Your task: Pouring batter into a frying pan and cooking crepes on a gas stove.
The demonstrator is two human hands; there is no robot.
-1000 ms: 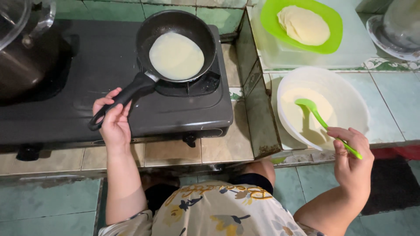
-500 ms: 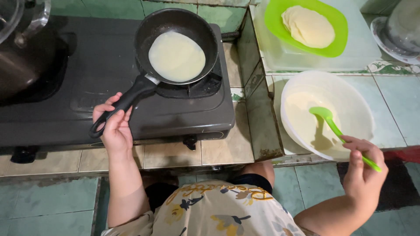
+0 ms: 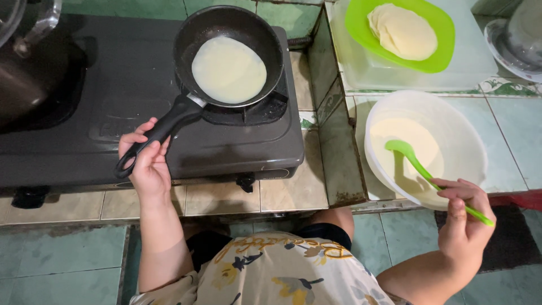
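Observation:
A black frying pan (image 3: 192,28) sits on the right burner of the black gas stove (image 3: 113,85) with a pale round crepe (image 3: 228,69) in it. My left hand (image 3: 148,161) grips the pan's black handle near its end. My right hand (image 3: 464,226) holds a green ladle (image 3: 420,166) by the handle, its scoop raised inside the white bowl (image 3: 463,133) of pale batter (image 3: 420,141) on the tiled ledge.
A green plate (image 3: 358,22) with a stack of cooked crepes rests on a clear plastic box at the back right. A dark metal pot (image 3: 28,56) stands on the left burner. A round lid-like object (image 3: 516,39) lies at the far right.
My right hand has drawn back toward me and to the right with the ladle. The left hand stays on the pan handle; the view has shifted slightly.

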